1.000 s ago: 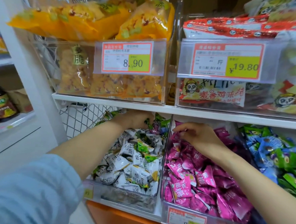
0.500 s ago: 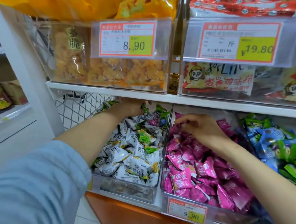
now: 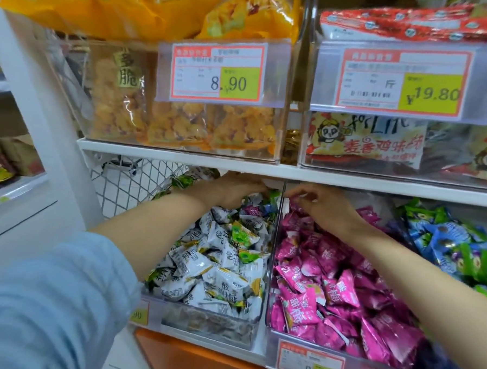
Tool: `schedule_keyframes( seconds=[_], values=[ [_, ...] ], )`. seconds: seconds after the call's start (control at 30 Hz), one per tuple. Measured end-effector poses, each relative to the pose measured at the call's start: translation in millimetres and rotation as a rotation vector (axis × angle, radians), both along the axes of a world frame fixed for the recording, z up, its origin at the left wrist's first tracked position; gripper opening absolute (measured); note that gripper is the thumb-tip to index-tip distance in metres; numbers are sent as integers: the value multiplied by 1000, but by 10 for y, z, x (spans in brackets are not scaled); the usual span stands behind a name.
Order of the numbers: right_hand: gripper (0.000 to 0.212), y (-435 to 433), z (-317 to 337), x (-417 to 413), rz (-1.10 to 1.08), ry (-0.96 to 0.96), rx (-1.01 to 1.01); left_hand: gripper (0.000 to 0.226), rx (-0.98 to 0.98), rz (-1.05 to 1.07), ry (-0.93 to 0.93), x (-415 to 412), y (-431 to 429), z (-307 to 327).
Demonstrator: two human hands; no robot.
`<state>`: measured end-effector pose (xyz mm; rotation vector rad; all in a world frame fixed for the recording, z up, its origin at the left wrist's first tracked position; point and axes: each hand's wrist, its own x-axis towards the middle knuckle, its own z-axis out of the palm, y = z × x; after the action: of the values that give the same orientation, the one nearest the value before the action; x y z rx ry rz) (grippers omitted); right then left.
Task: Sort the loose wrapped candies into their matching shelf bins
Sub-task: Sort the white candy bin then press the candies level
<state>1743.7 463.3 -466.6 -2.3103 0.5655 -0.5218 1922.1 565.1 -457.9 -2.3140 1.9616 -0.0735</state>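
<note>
Nearest, far L of the clear divider (image 3: 275,242): blue sleeve (image 3: 47,301). Low, just R of divider: price tag (image 3: 310,364) marked 9.90. Immediately L of divider: white-wrapped candies (image 3: 220,276) heaped in a clear bin (image 3: 209,325) (a few green and pink strays on top, toward the back). Immediately R of divider: pink-wrapped candies (image 3: 341,296), likewise heaped. Further R: blue and green candies (image 3: 445,245). At rear, L of divider: left hand (image 3: 233,192), fingers curled down onto mixed wrappers, tips hidden; cannot tell if anything held. At rear, just R of divider: right hand (image 3: 325,208), fingers bent over pink pile, tips near divider top; grip likewise unclear. Above divider: white shelf board (image 3: 349,182), w/ yellow snack bags (image 3: 183,124) beyond.
</note>
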Motion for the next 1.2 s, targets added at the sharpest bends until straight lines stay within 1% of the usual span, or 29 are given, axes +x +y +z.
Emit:
schedule_keyframes(
  seconds=[0.07, 0.13, 0.2, 0.23, 0.3, 0.37, 0.47, 0.53, 0.57, 0.6, 0.63, 0.67, 0.7, 0.73, 0.77, 0.8, 0.9, 0.97, 1.0, 1.03, 1.1, 1.2],
  values=[
    [20, -59, 12, 155, -52, 51, -42, 69, 24, 76, 56, 81, 1, -57],
    [31, -102, 42, 322, -76, 70, -65, 68, -24, 118, 76, 188, 20, -100],
    [30, -103, 56, 486, -19, 105, 52, 64, -73, 167, 99, 291, 70, -139],
    [28, -91, 60, 560, 16, 129, 123, 62, -61, 177, 115, 347, 87, -165],
    [25, -70, 74, 705, 77, 223, 210, 60, -63, 174, 134, 440, 97, -204],
    [29, -121, 47, 846, 46, 377, 137, 60, -68, 180, 134, 499, 98, -242],
    [42, -190, -42, 993, 7, 513, -101, 57, -124, 180, 114, 502, 96, -257],
    [36, -185, -33, 1045, 25, 534, -181, 49, -183, 147, 95, 501, 100, -252],
    [29, -143, -2, 1054, 34, 523, -157, 45, -209, 130, 92, 510, 98, -251],
    [21, -93, 23, 1051, 99, 534, -209, 42, -232, 117, 91, 526, 91, -261],
    [17, -49, 42, 1050, 126, 508, -337, 43, -249, 114, 94, 538, 86, -279],
    [16, -75, 1, 1084, 153, 435, -347, 48, -262, 120, 94, 544, 77, -297],
    [25, -111, -30, 1114, 146, 448, -323, 53, -266, 136, 91, 539, 62, -308],
    [37, -113, -46, 1099, 135, 538, -351, 57, -255, 157, 86, 529, 45, -316],
    [45, -83, -40, 1111, 96, 618, -255, 58, -242, 171, 77, 516, 23, -317],
    [48, -32, -1, 1095, 59, 626, -276, 56, -235, 178, 70, 507, -1, -319],
    [45, -42, 8, 1050, 65, 601, -268, 40, -232, 168, 53, 490, -35, -318],
    [44, -82, -26, 1043, 29, 556, -205, 29, -252, 137, 40, 501, -41, -344],
    [45, -108, -57, 1039, 11, 530, -176, 24, -268, 121, 41, 501, -40, -355],
    [48, -170, -104, 1045, -12, 456, -150, 20, -284, 110, 50, 495, -31, -361],
    [56, -210, -140, 992, -32, 291, -45, 17, -299, 98, 88, 491, -16, -363],
    [55, -186, -102, 861, -118, 174, 32, 23, -265, 102, 85, 455, 19, -334]
  ],
)
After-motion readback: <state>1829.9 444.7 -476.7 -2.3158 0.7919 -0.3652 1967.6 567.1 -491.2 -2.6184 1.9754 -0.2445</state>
